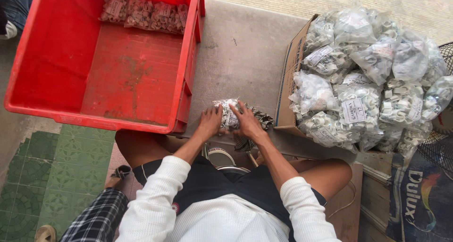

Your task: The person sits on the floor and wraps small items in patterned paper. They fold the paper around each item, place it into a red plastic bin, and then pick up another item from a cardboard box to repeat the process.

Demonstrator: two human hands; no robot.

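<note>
Over on the far left there's green patterned floor tile point(42, 176) and someone else's plaid trouser leg point(96, 218) poking in at the bottom. Next comes a big red plastic crate point(56, 58) sitting on the grey surface point(236, 53), with a row of bagged clips point(141, 13) tucked against its far wall.

In the middle, the left hand point(209, 123) and the right hand point(247, 123) are both wrapped around one small clear bag of white clips point(228, 113), fingers curled onto it from either side. The bag sits on the surface right at the near edge, between the crate and the box, just in front of the person's knees.

To the right is a cardboard box point(289, 76) stacked way over its rim with more clear bags of clips point(368, 76), each with a paper label. Far right edge shows part of a wire fan guard point(441, 143).
</note>
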